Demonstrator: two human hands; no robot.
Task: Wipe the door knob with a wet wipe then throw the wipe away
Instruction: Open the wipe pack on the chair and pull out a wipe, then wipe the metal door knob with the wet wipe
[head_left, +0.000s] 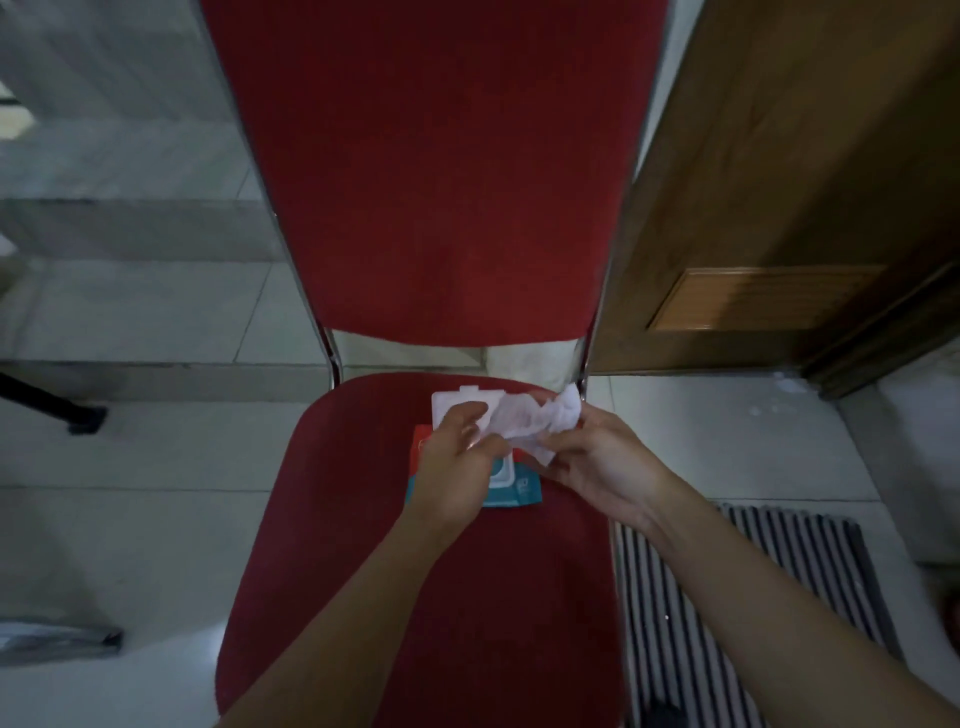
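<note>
A white wet wipe (530, 421) is stretched, crumpled, between my two hands above the seat of a red chair (363, 545). My left hand (457, 457) pinches its left end, and my right hand (597, 462) pinches its right side. Under the hands lies a teal and red wipes pack (519, 493) with its white lid (457, 402) flipped open toward the chair back. The left hand hides much of the pack. No door knob is in view.
A brown wooden door (779, 182) with a louvred vent stands at the right behind the chair. A striped mat (753, 597) lies on the pale tiled floor at the lower right. A dark leg of some furniture (52, 405) is at the left.
</note>
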